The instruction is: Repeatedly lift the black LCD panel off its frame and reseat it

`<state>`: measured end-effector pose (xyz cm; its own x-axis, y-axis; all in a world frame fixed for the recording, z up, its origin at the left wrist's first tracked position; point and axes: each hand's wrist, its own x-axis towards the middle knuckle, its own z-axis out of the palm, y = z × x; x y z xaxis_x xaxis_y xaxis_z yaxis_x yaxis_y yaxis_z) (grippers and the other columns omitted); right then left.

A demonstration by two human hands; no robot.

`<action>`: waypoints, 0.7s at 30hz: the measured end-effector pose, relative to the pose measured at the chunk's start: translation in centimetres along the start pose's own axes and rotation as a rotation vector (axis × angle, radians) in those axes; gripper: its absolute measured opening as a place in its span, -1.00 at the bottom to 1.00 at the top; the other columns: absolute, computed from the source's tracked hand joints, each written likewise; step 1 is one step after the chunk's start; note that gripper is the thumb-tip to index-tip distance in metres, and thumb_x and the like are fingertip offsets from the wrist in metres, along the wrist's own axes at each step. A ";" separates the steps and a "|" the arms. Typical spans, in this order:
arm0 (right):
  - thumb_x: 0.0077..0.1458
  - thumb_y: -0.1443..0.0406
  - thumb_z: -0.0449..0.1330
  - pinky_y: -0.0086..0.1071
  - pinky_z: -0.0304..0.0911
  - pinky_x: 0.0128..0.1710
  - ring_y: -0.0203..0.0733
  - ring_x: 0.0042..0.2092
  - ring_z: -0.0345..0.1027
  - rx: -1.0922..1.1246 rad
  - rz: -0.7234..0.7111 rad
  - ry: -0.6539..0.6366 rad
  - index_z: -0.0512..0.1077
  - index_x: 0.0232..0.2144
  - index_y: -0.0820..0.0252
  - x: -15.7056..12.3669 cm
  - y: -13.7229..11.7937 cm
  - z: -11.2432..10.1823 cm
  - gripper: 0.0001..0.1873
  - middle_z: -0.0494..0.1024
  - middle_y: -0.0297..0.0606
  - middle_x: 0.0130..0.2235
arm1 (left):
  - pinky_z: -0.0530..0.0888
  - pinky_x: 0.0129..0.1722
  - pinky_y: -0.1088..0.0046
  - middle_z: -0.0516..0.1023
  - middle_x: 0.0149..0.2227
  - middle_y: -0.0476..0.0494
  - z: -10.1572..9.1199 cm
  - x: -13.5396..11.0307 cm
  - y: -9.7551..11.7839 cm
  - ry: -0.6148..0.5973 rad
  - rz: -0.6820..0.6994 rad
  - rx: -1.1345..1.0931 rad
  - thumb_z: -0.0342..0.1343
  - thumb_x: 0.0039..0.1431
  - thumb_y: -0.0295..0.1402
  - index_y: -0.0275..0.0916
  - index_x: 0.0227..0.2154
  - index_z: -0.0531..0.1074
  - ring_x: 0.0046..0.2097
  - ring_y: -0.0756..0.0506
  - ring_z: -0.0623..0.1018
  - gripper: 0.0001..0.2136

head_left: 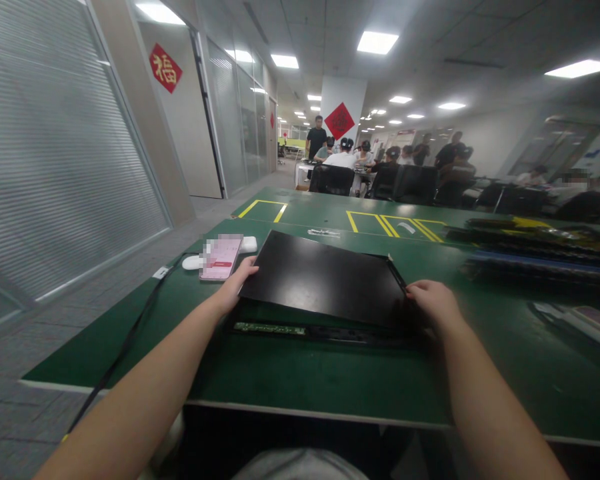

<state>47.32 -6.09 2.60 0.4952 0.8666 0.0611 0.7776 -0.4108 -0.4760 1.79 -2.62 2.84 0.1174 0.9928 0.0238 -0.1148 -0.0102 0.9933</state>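
Panel (pixel 325 277), black, flat and glossy, sits at a slant between your two grips over the middle of the green counter (pixel 310 387). Your left grip (pixel 230 287) pinches its left edge; your right grip (pixel 433 300) pinches its right edge between thumb and fingers. Whether any edge rests on the counter, you cannot tell from this angle. Just on the panel's near side lies a long dark strip (pixel 360 335), with a green circuit board (pixel 270 328) along its left part.

To the left of the panel is a phone (pixel 223 260) with a lit pinkish screen, and a black cord (pixel 140 320) runs over the counter's left edge. On the right, farther off, lies a blurred stack of dark pieces (pixel 520 270). Yellow tape (pixel 390 225) marks the far side. Beyond, people (pixel 343 159) sit and stand around other workplaces.
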 end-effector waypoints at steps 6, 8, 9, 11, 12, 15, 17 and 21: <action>-0.02 0.21 0.13 -0.36 0.26 -0.34 -0.09 -0.28 0.49 0.072 0.013 -0.014 0.63 -0.32 0.12 -0.1 -0.1 0.0 -0.70 0.64 -0.19 -0.32 | 0.44 -0.20 0.30 0.62 -0.22 -0.10 0.5 -0.2 0.4 0.062 0.006 -0.033 0.20 -0.13 -0.31 -0.25 -0.09 0.47 -0.15 -0.25 0.57 -0.56; -0.02 0.22 0.13 -0.36 0.26 -0.35 -0.09 -0.28 0.49 0.090 0.015 -0.017 0.62 -0.31 0.12 -0.2 -0.2 -0.1 -0.71 0.65 -0.20 -0.33 | 0.44 -0.23 0.33 0.61 -0.24 -0.12 0.9 -0.4 0.7 0.058 0.025 -0.079 0.20 -0.14 -0.32 -0.28 -0.11 0.49 -0.17 -0.24 0.58 -0.56; -0.02 0.22 0.14 -0.36 0.26 -0.35 -0.09 -0.28 0.49 0.095 0.013 -0.014 0.62 -0.32 0.13 -0.2 -0.2 -0.1 -0.71 0.65 -0.20 -0.33 | 0.44 -0.24 0.34 0.61 -0.24 -0.12 1.0 -0.5 0.8 0.060 0.032 -0.104 0.20 -0.15 -0.33 -0.29 -0.11 0.50 -0.17 -0.23 0.58 -0.56; -0.03 0.23 0.15 -0.36 0.25 -0.34 -0.08 -0.27 0.50 0.090 0.007 -0.001 0.63 -0.32 0.13 -0.2 -0.2 -0.1 -0.72 0.65 -0.20 -0.34 | 0.44 -0.25 0.36 0.62 -0.24 -0.13 1.3 -0.6 1.0 0.071 0.034 -0.147 0.20 -0.16 -0.36 -0.30 -0.11 0.51 -0.19 -0.21 0.58 -0.56; -0.04 0.23 0.15 -0.36 0.25 -0.33 -0.08 -0.26 0.50 0.083 0.006 0.003 0.63 -0.32 0.13 -0.2 -0.2 -0.1 -0.71 0.65 -0.20 -0.35 | 0.44 -0.26 0.37 0.62 -0.23 -0.13 1.4 -0.6 1.0 0.079 0.032 -0.164 0.20 -0.16 -0.37 -0.31 -0.10 0.51 -0.20 -0.20 0.58 -0.55; -0.03 0.24 0.14 -0.36 0.25 -0.32 -0.09 -0.25 0.49 0.084 -0.001 0.007 0.63 -0.30 0.14 -0.3 -0.2 0.0 -0.70 0.65 -0.20 -0.34 | 0.44 -0.29 0.39 0.62 -0.24 -0.13 1.5 -0.5 0.9 0.095 0.026 -0.204 0.20 -0.16 -0.39 -0.31 -0.08 0.51 -0.21 -0.19 0.58 -0.53; -0.02 0.24 0.13 -0.36 0.26 -0.32 -0.09 -0.25 0.49 0.095 -0.001 0.002 0.63 -0.29 0.14 -0.3 -0.3 0.0 -0.69 0.65 -0.19 -0.33 | 0.44 -0.30 0.41 0.62 -0.24 -0.13 1.5 -0.4 0.8 0.102 0.023 -0.221 0.19 -0.16 -0.40 -0.32 -0.06 0.50 -0.21 -0.17 0.58 -0.51; -0.01 0.24 0.13 -0.35 0.26 -0.31 -0.09 -0.24 0.49 0.094 0.013 -0.004 0.62 -0.27 0.15 -0.4 -0.4 0.0 -0.68 0.65 -0.19 -0.29 | 0.43 -0.30 0.43 0.62 -0.25 -0.13 1.4 -0.3 0.6 0.107 0.020 -0.234 0.19 -0.17 -0.41 -0.33 -0.04 0.47 -0.22 -0.16 0.58 -0.49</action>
<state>46.82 -6.33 2.74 0.5030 0.8628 0.0512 0.7313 -0.3932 -0.5573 3.10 -3.06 3.60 0.0089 0.9998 0.0187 -0.3431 -0.0145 0.9392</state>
